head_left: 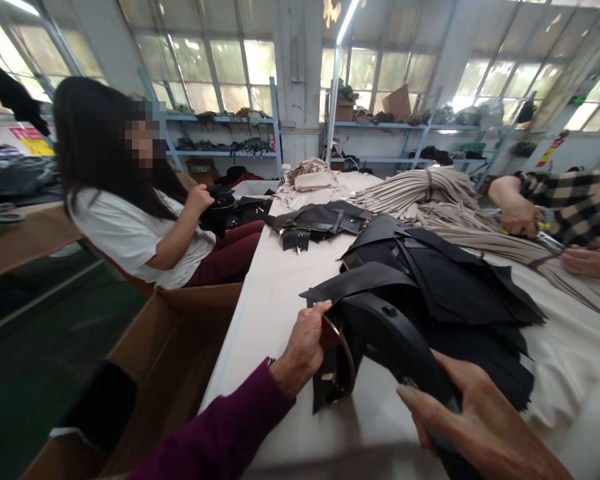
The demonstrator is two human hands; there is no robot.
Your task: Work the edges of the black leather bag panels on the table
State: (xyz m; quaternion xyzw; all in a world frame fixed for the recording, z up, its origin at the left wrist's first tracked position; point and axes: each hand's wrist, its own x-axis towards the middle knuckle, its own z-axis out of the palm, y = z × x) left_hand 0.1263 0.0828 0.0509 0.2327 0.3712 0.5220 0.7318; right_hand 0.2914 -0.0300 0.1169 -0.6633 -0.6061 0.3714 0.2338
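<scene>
A black leather piece with a gold ring at its lower end is lifted just above the near edge of the white counter, curving between both hands. The left hand, at the end of a maroon sleeve, reaches in from below with the wrist bent and the fingers closed on the ringed end, thumb pointing up. The right hand lies low at the bottom right, palm turned inward, its fingers wrapped around the other end of the same piece.

Just behind it a heap of black leather pieces is spread over the counter, and beyond that a bundle of beige straps.

Left of the counter an open cardboard box stands on the floor; a dark item lies in it, too shadowed to identify.

A seated person in a white shirt handles black material, and a co-worker's hands in a plaid sleeve work on the beige straps.
</scene>
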